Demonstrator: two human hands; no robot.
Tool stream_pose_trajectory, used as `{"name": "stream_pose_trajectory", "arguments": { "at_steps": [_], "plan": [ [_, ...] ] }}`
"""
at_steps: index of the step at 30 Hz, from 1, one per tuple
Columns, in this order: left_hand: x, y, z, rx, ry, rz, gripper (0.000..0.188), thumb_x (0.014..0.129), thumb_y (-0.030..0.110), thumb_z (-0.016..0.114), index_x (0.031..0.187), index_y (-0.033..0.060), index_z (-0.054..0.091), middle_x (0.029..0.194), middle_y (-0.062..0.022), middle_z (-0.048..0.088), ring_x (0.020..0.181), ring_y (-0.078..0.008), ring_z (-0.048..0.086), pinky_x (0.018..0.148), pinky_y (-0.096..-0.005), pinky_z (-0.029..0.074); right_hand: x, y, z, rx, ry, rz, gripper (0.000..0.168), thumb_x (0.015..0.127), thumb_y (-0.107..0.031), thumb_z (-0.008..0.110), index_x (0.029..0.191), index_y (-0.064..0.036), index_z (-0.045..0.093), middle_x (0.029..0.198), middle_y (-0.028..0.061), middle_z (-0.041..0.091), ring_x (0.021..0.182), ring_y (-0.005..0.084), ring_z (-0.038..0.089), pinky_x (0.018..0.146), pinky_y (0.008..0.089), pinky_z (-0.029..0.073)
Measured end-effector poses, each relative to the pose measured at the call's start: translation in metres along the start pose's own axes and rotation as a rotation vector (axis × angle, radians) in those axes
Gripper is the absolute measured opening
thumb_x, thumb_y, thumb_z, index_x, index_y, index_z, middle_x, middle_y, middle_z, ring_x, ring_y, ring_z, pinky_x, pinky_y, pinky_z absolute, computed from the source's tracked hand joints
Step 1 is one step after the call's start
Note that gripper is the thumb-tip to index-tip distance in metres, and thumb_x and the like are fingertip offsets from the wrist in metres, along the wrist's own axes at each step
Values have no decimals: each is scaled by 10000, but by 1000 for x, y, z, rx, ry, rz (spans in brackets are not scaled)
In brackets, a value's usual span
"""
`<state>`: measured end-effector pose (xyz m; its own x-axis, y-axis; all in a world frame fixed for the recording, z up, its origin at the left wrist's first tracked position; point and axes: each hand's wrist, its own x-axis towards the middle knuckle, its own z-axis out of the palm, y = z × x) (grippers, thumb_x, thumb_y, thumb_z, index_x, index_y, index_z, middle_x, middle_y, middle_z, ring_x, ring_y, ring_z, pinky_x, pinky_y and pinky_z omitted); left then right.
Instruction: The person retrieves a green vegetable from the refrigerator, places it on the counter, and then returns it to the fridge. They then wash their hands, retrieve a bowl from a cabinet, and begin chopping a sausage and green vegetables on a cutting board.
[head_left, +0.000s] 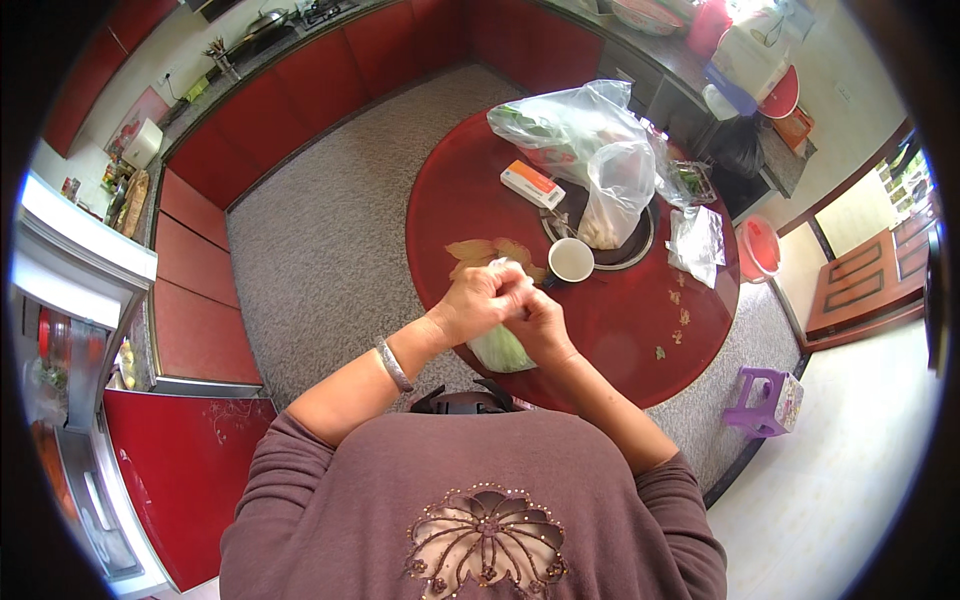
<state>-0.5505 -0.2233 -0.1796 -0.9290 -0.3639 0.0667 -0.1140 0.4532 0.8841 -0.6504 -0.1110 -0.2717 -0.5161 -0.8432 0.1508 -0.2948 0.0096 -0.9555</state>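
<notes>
My left hand (481, 294) and my right hand (541, 324) meet over the near edge of the round red table. Their fingers are closed together on the gathered top of a thin plastic bag (487, 342). A pale green leafy vegetable, perhaps a cabbage (506, 354), shows through the bag below my hands. White plastic sticks out above the knuckles, but my fingers hide most of the bag's neck. Just beyond my right hand stands a mug (571, 260) with a white inside.
On the table (600, 352) are an orange-and-white box (532, 184), a large clear bag of greens (570, 124), a smaller bag (619, 184) and crumpled plastic (696, 241). A refrigerator (90, 262) stands open at left. A purple stool (765, 403) and red bucket (759, 247) are at right.
</notes>
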Motion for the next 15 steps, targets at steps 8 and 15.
{"name": "stream_pose_trajectory", "arguments": {
  "at_steps": [8,15],
  "plan": [
    [-36,-95,-28,175,-195,-34,1111,670,481,798,1497,125,148,1431,-166,365,1303,-334,355,1069,-402,321,-8,-13,-18,228,-1,207,208,800,-77,671,1003,-36,677,897,46,671,820,83,604,732,270,501],
    [-17,-104,30,268,-398,155,900,705,376,809,1417,104,331,1412,-142,373,1341,-308,300,1118,-421,252,-6,-37,-34,24,-375,112,202,825,-61,666,1013,9,641,920,10,663,851,57,563,764,252,488]
  ]
}}
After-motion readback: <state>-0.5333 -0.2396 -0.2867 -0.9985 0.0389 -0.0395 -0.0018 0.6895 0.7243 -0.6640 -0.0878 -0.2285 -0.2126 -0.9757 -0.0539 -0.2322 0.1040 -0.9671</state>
